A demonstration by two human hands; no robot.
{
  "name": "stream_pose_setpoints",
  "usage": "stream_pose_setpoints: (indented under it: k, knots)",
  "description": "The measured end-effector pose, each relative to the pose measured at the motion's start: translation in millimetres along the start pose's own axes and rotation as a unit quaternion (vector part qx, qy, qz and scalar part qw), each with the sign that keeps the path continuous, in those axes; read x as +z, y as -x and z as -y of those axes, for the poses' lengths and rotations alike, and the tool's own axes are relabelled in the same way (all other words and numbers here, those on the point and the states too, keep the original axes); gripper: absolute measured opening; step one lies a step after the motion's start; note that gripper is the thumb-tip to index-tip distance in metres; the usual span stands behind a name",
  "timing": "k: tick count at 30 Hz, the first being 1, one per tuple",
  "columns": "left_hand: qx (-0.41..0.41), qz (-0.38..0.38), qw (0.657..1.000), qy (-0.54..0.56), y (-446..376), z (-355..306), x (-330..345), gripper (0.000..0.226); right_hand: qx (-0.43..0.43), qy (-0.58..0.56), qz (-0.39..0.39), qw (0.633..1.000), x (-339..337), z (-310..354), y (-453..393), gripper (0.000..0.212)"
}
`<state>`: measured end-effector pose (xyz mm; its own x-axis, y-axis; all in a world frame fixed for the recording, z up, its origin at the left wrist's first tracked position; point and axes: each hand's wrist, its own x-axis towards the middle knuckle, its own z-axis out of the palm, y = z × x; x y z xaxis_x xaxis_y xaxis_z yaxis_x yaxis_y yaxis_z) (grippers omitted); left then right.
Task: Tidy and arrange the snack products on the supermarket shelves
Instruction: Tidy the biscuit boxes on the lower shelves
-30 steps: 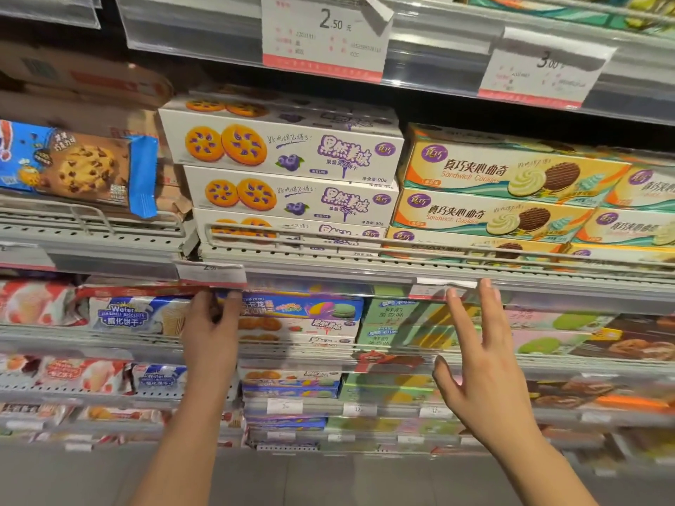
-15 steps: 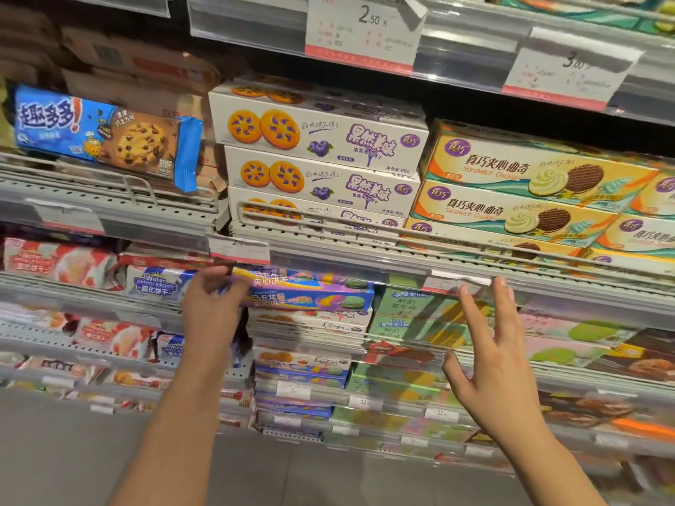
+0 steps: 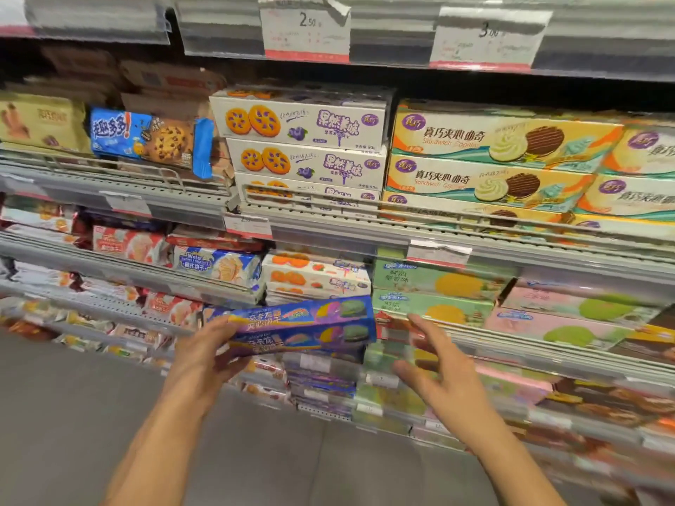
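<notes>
My left hand (image 3: 204,359) grips the left end of a long blue-purple macaron biscuit box (image 3: 307,325), held out in front of the shelves at a slight tilt. A little to the right of the box's right end, my right hand (image 3: 434,367) hovers with fingers spread and holds nothing. Behind the box, white boxes with orange biscuits (image 3: 314,275) sit stacked on the middle shelf. Green boxes (image 3: 431,286) lie to their right.
The upper shelf holds white blueberry biscuit boxes (image 3: 303,140), yellow sandwich cookie boxes (image 3: 493,158) and a blue chocolate-chip cookie pack (image 3: 153,138). Wire rails (image 3: 365,206) and price tags (image 3: 305,29) edge the shelves. Pink boxes (image 3: 569,315) lie at right. Grey floor (image 3: 73,414) lies below.
My left hand has pulled the blue-purple box off the middle shelf, down and outward. My right hand dropped from the shelf rail and moved toward the box. The camera shifted left.
</notes>
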<state>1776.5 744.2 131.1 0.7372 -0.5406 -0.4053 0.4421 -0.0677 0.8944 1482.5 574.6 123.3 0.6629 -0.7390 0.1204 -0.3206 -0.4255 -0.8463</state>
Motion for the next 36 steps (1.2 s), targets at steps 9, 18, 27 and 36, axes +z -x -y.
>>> stream_pose_setpoints:
  k: [9,18,27,36]
  knots:
    - [-0.056,0.086,0.983,-0.154,28.8,53.4,-6.8,0.013,0.054,-0.039,0.011,0.998,32.5,-36.0,25.6,0.057]
    - [-0.034,0.092,0.96,-0.264,-58.3,94.9,5.2,0.013,0.08,0.205,0.002,0.975,22.7,-46.9,45.7,0.063]
    - [0.047,0.113,0.906,-0.406,-176.8,99.3,7.0,0.054,0.157,0.223,-0.077,0.959,56.7,-28.0,39.6,0.065]
    - [0.088,0.134,0.87,-0.465,-231.8,116.4,20.7,0.037,0.223,0.229,-0.077,0.945,90.8,-16.5,42.5,0.064]
